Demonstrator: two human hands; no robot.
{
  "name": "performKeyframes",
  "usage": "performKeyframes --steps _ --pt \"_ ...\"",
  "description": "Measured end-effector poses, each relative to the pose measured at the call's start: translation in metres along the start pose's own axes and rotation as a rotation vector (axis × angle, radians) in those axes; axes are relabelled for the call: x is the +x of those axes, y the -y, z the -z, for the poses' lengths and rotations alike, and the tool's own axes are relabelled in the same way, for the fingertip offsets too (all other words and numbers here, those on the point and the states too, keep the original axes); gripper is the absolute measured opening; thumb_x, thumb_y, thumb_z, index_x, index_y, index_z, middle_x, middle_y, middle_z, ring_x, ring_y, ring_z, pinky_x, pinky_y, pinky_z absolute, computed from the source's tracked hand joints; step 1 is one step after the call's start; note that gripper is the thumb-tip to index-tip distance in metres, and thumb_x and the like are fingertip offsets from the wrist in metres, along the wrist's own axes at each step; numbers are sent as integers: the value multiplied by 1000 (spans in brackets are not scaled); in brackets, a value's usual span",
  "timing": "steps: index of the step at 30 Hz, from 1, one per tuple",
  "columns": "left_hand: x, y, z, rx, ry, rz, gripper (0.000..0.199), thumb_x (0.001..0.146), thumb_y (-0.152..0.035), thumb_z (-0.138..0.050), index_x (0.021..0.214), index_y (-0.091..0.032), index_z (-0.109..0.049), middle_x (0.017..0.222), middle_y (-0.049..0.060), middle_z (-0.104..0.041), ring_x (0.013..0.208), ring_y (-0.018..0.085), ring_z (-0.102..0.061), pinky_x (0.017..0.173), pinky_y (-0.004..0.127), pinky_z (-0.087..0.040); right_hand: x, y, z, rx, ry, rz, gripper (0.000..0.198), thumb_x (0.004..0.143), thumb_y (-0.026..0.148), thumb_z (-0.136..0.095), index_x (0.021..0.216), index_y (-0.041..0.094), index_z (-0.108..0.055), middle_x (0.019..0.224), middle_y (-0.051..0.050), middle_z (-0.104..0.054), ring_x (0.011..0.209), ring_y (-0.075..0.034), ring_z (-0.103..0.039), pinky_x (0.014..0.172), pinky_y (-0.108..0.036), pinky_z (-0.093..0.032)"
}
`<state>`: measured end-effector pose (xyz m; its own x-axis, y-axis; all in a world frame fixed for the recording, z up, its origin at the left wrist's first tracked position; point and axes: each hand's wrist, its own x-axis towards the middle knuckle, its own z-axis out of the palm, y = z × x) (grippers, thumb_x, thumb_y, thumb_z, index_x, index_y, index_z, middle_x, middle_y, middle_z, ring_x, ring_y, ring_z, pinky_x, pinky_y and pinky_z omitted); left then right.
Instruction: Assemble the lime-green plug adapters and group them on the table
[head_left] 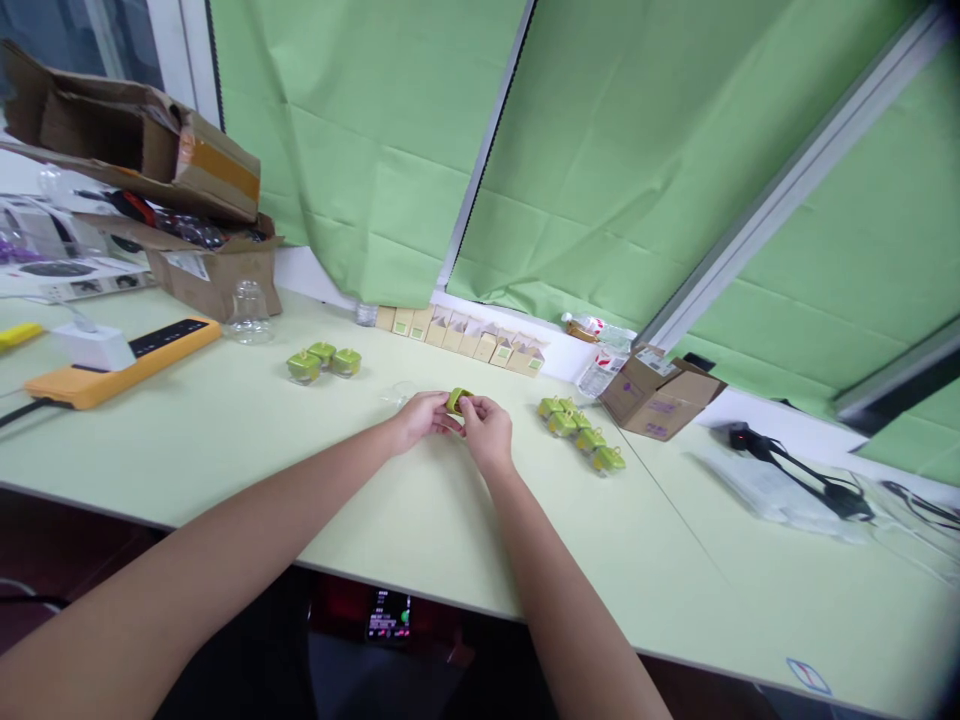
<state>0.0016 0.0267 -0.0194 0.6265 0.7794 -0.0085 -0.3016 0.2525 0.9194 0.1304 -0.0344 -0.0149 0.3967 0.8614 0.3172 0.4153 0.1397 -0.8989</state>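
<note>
L hand point(422, 418) & R hand point(487, 430) pinch green pc point(456, 399), fingers curled; prob. unfinished. Tubs point(304, 366) twd table point(405, 525) far edge look done.

A small, rounded olive-green piece point(457, 395) is held tilted between left hand point(422, 419) and right hand point(488, 430)

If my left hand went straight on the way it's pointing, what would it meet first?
Probably the small green piece that your left hand touches, then your right hand just beyond, though depth is hard to judge.
</note>
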Motion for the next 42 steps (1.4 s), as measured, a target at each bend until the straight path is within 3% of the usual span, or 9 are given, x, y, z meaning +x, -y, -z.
performKeyframes --steps 7,10,16,25,32,35,37,40,42 --pt "1 -4 6 63 -40 -113 25 69 -26 -80 88 -10 -75 90 11 -73 78 17 -67 78 31 -54 -1 8 5 115 48 -5 32 79 51 -62 86 20 -68 80 -4 -73 49 -13 -58 51 -26 -46" --pt "0 -3 4 54 -32 -136 26 67 -28 -82 84 -9 -75 86 9 -73 82 18 -68 87 36 -55 1 6 6 97 51 -16 33 78 50 -63 85 19 -70 78 -4 -73 49 -13 -58 49 -26 -45" --pt "0 0 1 105 -73 -168 21 71 -28 -79 78 -10 -71 78 5 -71 75 15 -68 90 38 -56 4 2 7 106 68 -33 36 76 52 -65 84 17 -72 75 -4 -71 48 -13 -55 48 -25 -43" --pt "2 1 -1 185 -97 -150 5 80 -16 -63 78 -12 -62 71 1 -65 65 13 -65 75 34 -58 -1 7 4 54 98 2 35 81 53 -60 83 19 -67 77 -3 -71 48 -12 -57 50 -26 -45" --pt "1 0 -6 274 -123 -147 4 85 -18 -52 82 -16 -53 75 1 -59 59 13 -63 56 27 -53 -3 11 7 -89 -28 90 36 82 55 -60 93 22 -66 89 -5 -69 58 -13 -60 56 -27 -49" --pt "1 0 -5 316 -125 -170 5 85 -16 -49 81 -16 -52 75 0 -58 59 12 -62 54 25 -50 0 10 6 25 -42 9 45 76 54 -66 108 22 -61 106 -8 -66 69 -15 -62 56 -27 -50" --pt "1 0 -5 332 -100 -182 7 84 -15 -47 81 -16 -52 72 0 -58 59 12 -61 53 25 -50 2 11 6 178 65 -91 49 74 53 -70 110 21 -60 108 -9 -65 72 -15 -64 55 -27 -50" --pt "2 -1 -4 354 -51 -193 9 84 -15 -45 80 -16 -53 67 0 -58 59 13 -60 54 25 -49 3 16 8 386 251 -181 42 70 49 -75 98 19 -63 92 -5 -67 66 -13 -62 57 -27 -49" --pt "2 -4 -3 356 -36 -200 8 84 -17 -46 80 -16 -53 67 0 -58 59 13 -59 54 25 -49 3 19 12 513 291 -203 39 67 45 -80 92 19 -65 82 -2 -66 64 -12 -60 61 -27 -49"
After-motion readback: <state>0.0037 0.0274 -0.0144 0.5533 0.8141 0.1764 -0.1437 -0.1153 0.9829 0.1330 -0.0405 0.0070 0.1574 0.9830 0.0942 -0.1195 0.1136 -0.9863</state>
